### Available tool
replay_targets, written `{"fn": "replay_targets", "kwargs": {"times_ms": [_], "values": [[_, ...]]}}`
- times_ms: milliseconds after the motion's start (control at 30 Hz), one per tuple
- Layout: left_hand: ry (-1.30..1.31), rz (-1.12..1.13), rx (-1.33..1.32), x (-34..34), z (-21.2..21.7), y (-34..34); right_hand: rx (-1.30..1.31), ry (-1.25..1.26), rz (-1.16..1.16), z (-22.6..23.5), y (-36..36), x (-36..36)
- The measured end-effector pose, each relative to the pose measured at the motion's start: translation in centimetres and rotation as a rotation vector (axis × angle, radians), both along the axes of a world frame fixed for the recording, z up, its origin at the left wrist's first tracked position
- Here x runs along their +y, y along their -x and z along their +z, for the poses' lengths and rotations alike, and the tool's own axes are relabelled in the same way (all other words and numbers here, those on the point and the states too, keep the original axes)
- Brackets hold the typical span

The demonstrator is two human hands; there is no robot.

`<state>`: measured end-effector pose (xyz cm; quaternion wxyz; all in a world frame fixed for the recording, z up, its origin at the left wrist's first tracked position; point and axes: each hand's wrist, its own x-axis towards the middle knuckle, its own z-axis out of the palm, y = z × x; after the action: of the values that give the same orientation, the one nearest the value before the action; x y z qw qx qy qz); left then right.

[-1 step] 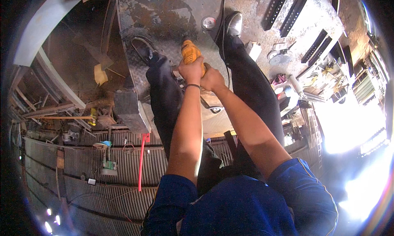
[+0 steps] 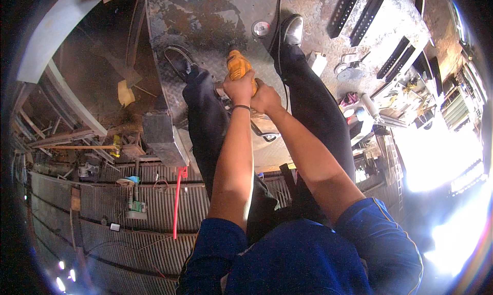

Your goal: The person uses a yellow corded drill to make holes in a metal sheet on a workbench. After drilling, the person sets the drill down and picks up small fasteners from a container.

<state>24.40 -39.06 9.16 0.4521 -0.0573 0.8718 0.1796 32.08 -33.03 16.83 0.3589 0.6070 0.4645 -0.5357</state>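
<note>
Both my hands are wrapped round a yellow power drill [image 2: 238, 65], its front end tipped away from me toward the worn steel plate [image 2: 200, 28] between my feet. My left hand [image 2: 239, 88] grips the rear of the body. Close against it, on the handle side, is my right hand [image 2: 267, 98], fingers closed. My palms cover the handle and trigger. Whether the tip touches the plate is too dark to tell. A piece of metal lies partly hidden under my hands. Beyond the drill, a small round disc [image 2: 261, 28] rests flat on the plate.
A black cable [image 2: 280, 10] runs past my right shoe [image 2: 293, 30]. Perforated black metal bars [image 2: 368, 16] lie at the far right. Nearer are grinding discs [image 2: 350, 73] and a cluttered heap of tools. A red bar [image 2: 177, 202] and a drop edge flank the left.
</note>
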Motion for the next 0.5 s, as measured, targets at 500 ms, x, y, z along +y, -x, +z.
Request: {"fn": "replay_targets", "kwargs": {"times_ms": [500], "values": [[0.117, -0.354, 0.003, 3.0, 2.4, 1.6, 0.048, -0.103, -0.343, -1.0, 0.7, -3.0]]}}
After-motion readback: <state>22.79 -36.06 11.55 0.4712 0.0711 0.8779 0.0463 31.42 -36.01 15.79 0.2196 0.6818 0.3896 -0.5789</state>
